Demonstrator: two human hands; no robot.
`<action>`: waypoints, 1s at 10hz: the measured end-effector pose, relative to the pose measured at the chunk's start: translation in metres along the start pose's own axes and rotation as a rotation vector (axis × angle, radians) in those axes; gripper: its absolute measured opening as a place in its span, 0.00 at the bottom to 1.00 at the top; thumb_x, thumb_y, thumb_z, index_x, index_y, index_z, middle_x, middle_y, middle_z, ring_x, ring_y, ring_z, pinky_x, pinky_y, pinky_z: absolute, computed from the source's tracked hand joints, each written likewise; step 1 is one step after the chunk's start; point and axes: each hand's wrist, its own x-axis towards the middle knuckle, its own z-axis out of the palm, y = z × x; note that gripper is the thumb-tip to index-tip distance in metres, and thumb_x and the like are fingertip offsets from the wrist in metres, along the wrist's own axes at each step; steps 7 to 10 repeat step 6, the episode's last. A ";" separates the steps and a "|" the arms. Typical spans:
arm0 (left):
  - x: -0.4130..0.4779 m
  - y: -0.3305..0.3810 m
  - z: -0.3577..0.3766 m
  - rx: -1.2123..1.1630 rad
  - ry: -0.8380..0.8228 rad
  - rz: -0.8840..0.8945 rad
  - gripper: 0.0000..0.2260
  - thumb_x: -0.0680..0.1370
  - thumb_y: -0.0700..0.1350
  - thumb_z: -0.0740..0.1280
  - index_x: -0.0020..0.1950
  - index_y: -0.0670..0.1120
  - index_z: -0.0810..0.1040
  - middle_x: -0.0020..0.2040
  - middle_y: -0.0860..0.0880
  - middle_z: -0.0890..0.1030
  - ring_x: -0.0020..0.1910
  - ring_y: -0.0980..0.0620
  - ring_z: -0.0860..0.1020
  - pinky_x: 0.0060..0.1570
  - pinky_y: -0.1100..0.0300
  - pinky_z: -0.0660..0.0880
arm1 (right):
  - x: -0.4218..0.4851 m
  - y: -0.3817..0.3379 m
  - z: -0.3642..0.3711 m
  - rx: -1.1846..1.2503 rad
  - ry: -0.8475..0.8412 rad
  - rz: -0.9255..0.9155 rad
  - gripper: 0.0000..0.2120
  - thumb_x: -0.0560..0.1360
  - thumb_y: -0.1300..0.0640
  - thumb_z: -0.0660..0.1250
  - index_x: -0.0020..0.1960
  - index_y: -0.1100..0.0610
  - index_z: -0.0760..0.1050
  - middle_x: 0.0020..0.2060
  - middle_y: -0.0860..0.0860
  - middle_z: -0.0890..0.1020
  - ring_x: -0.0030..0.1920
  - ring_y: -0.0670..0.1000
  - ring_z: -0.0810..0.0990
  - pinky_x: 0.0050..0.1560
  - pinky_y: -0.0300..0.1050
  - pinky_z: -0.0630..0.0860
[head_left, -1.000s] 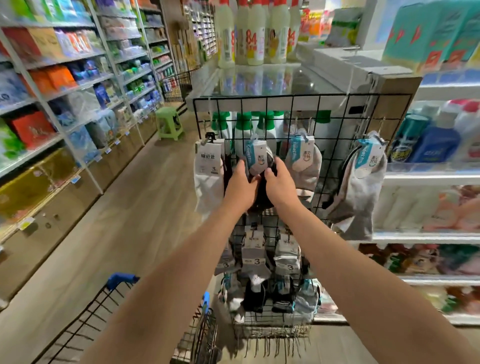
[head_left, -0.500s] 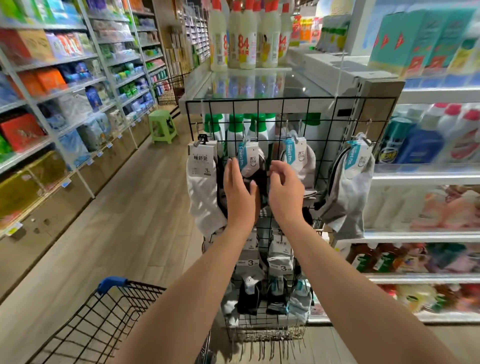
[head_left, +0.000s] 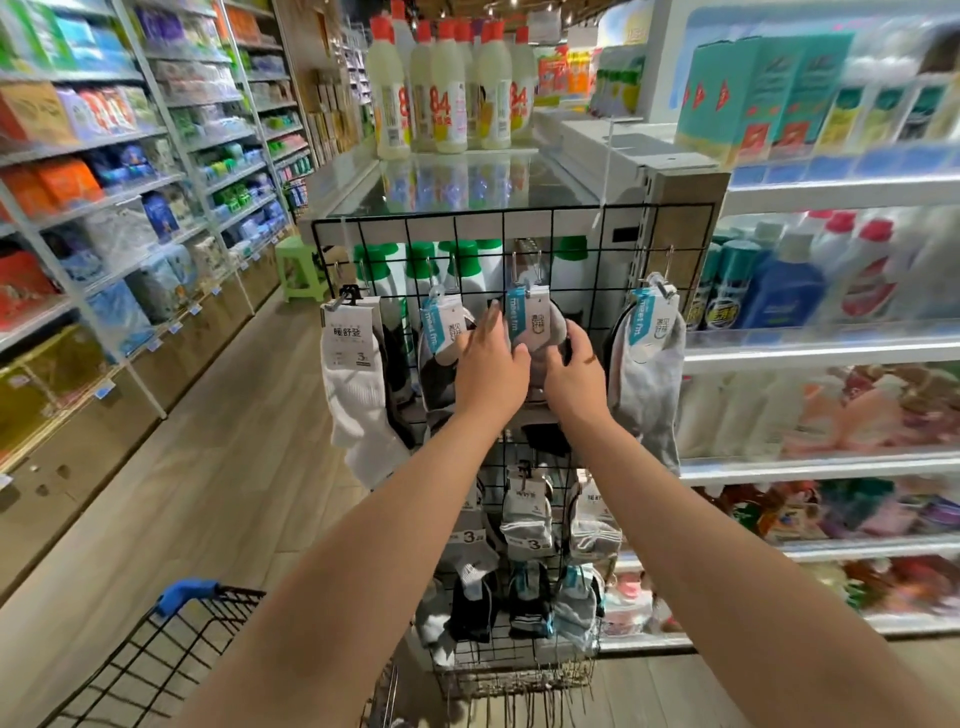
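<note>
1. Pale wood-look flooring (head_left: 218, 467) runs down a shop aisle, with stocked shelves (head_left: 104, 218) along the left and more shelves (head_left: 831, 353) of bottles on the right.
2. We face a black wire rack (head_left: 571, 228) fixed to the end of the right-hand shelving; packs of socks hang from its hooks.
3. Our left hand (head_left: 488, 374) lies with straight fingers against a grey sock pack (head_left: 535, 332) hanging at the middle of the rack.
4. Our right hand (head_left: 574, 379) curls its fingers round the same pack's right edge.
5. A white sock pack (head_left: 353, 374) hangs to the left, a light grey one (head_left: 649, 374) to the right.
6. A wire basket (head_left: 514, 670) at the rack's foot holds loose sock packs.
7. A black wire shopping trolley (head_left: 171, 649) with a blue handle stands at lower left.
</note>
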 end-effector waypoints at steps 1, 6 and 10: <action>0.007 0.001 0.003 -0.038 -0.060 -0.079 0.24 0.82 0.49 0.60 0.78 0.48 0.64 0.70 0.42 0.74 0.71 0.42 0.68 0.68 0.45 0.70 | 0.005 0.001 -0.008 0.020 0.033 -0.009 0.18 0.82 0.58 0.60 0.72 0.51 0.72 0.59 0.54 0.83 0.57 0.54 0.81 0.59 0.51 0.78; -0.022 0.027 -0.016 -0.159 0.040 -0.072 0.25 0.83 0.44 0.61 0.79 0.45 0.62 0.77 0.46 0.65 0.76 0.48 0.64 0.73 0.56 0.62 | -0.003 -0.016 -0.014 -0.082 -0.041 -0.058 0.16 0.77 0.55 0.61 0.64 0.53 0.75 0.54 0.52 0.82 0.54 0.55 0.79 0.58 0.56 0.77; -0.022 0.027 -0.016 -0.159 0.040 -0.072 0.25 0.83 0.44 0.61 0.79 0.45 0.62 0.77 0.46 0.65 0.76 0.48 0.64 0.73 0.56 0.62 | -0.003 -0.016 -0.014 -0.082 -0.041 -0.058 0.16 0.77 0.55 0.61 0.64 0.53 0.75 0.54 0.52 0.82 0.54 0.55 0.79 0.58 0.56 0.77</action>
